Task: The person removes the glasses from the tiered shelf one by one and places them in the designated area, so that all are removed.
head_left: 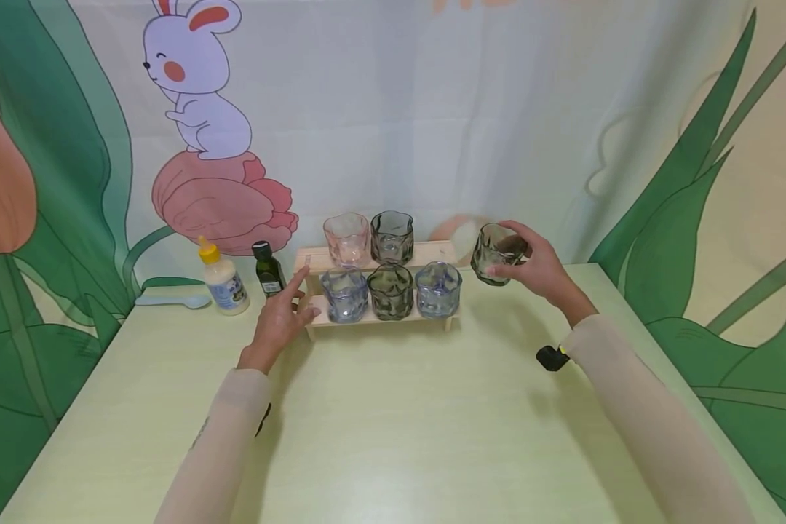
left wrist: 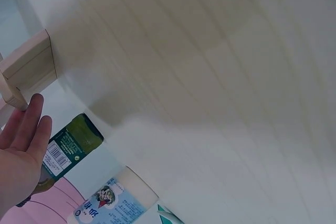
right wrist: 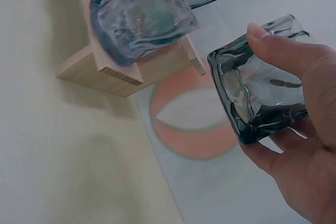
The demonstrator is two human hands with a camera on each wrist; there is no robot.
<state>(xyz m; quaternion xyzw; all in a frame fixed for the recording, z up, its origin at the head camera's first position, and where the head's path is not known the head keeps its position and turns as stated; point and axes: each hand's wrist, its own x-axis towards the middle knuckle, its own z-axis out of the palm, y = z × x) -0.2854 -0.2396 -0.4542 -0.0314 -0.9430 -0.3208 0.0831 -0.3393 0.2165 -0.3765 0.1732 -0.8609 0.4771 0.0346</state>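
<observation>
Right of centre in the head view, the right hand [head_left: 538,269] held a dark, see-through glass [head_left: 487,253] between thumb and fingers, just beyond the wooden rack [head_left: 436,253]. Left of centre, the left hand [head_left: 279,322] had its fingers straight and wide of the thumb at the rack's left end, near a dark green bottle [head_left: 270,272]. Mid-frame, a pink glass [head_left: 346,241] and a grey glass [head_left: 393,236] stood above, a green glass [head_left: 391,292] between two blue glasses [head_left: 437,291] below

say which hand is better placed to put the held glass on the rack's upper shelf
Likely the right: the right hand grips the glass beside the upper shelf's bare right end, while the left hand is at the rack's opposite end.
</observation>
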